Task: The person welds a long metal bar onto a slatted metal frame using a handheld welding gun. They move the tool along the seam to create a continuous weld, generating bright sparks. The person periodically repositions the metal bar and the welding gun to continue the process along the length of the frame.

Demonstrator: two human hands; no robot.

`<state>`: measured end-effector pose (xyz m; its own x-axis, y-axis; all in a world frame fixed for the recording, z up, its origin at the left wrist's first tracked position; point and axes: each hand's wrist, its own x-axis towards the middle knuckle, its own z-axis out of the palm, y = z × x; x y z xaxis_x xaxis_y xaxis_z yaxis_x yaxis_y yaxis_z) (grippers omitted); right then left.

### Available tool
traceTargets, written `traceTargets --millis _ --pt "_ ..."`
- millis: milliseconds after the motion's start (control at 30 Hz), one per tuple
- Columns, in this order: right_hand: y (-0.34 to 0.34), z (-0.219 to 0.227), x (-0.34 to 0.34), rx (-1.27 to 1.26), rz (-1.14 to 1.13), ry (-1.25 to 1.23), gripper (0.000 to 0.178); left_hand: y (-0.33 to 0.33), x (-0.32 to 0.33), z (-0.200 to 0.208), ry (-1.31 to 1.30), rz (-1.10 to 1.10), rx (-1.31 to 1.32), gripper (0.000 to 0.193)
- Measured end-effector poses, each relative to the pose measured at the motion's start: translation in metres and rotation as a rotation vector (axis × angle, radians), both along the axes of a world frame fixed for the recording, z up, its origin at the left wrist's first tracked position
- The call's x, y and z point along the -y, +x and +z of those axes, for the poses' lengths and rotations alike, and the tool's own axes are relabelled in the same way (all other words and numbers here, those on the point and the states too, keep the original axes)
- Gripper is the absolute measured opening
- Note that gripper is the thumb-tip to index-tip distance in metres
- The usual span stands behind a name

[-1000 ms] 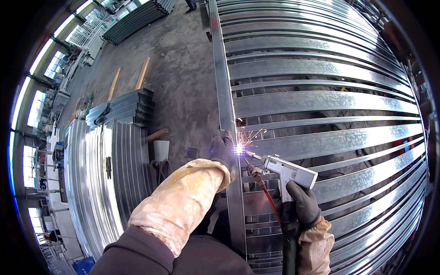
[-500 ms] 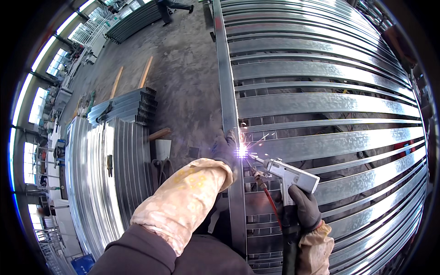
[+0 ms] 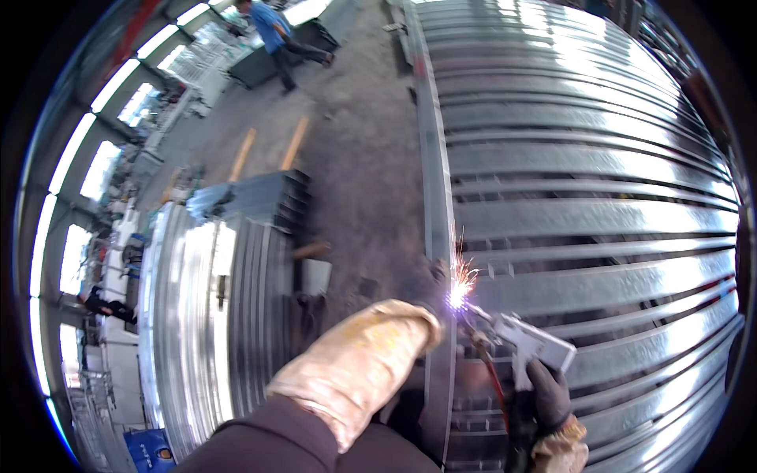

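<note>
My right hand (image 3: 550,392), in a dark glove, is wrapped round the grip of a silver welding gun (image 3: 532,343). The gun's nozzle points left at a bright arc (image 3: 457,298) with orange sparks flying up, at the inner edge of a long steel rail (image 3: 438,197). A red hose (image 3: 495,386) runs down beside the gun. My left hand (image 3: 436,277), also in a dark glove, is at the rail just left of the arc. Its fingers are dark and smeared, and a pale protective sleeve (image 3: 355,359) covers the wrist and forearm.
Parallel galvanized steel bars (image 3: 583,217) spread to the right of the rail with gaps between them. Stacked metal profiles (image 3: 260,307) lie at left, with wooden strips (image 3: 296,142) beyond. A person (image 3: 276,39) walks at the far end; another person (image 3: 106,306) is at far left.
My view has shifted, so the scene sits further right and lower. The arc still burns at the rail, with sparks rising more upward. The far walking person shows more fully.
</note>
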<state>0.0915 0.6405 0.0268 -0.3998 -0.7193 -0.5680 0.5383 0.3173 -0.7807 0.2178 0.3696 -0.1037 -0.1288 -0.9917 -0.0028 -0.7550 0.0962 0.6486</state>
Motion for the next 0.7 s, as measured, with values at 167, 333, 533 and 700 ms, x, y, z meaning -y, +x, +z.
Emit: traceTargets --millis 167,333,533,700 --pt "0.008 -0.014 -0.006 -0.170 0.038 -0.029 0.031 0.017 0.007 -0.013 0.035 0.038 -0.048 0.043" --pt "0.003 -0.028 -0.017 0.142 -0.110 0.130 0.040 0.006 0.005 0.044 0.159 -0.038 0.012 0.053" --pt "-0.006 -0.032 -0.022 0.097 0.050 0.100 0.043 0.008 0.000 0.042 -0.049 -0.043 0.122 0.055" --pt "0.004 -0.021 -0.017 0.164 0.001 0.072 0.047 0.011 -0.001 0.026 -0.041 0.012 0.089 0.055"
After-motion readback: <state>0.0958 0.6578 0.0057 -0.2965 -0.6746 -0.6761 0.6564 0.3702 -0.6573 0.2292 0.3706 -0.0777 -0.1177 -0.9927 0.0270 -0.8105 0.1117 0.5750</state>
